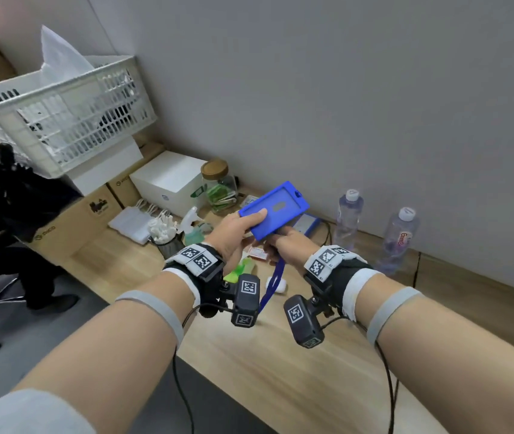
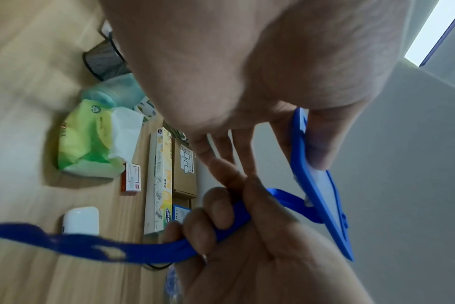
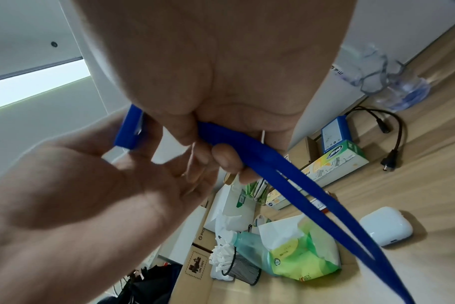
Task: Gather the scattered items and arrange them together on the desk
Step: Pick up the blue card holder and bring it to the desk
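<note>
A person holds a blue badge holder [image 1: 274,210] in the air above a wooden table [image 1: 280,355], well clear of its surface. The left hand [image 1: 233,233] pinches the holder's edge, thumb on its face and fingers behind. The right hand [image 1: 287,245] has its fingers curled round the blue strap [image 1: 273,283] just below the holder, and the strap's long loop dangles toward the table edge.

Below the hands lie a green tissue pack [image 3: 301,253], a white earbud case [image 3: 386,228] and a small red-and-white box [image 2: 132,177]. Farther back, near the wall, stand a spray bottle [image 1: 193,225], a mesh cup [image 1: 169,245], a cork-lidded jar [image 1: 218,186] and 2 water bottles [image 1: 348,217].

The step in hand looks like taming the strap so the badge can be set down neatly. The next move likely calls for winding or folding the loose loop against the holder, then placing the bundle beside the tissue pack without sweeping the earbud case aside.
</note>
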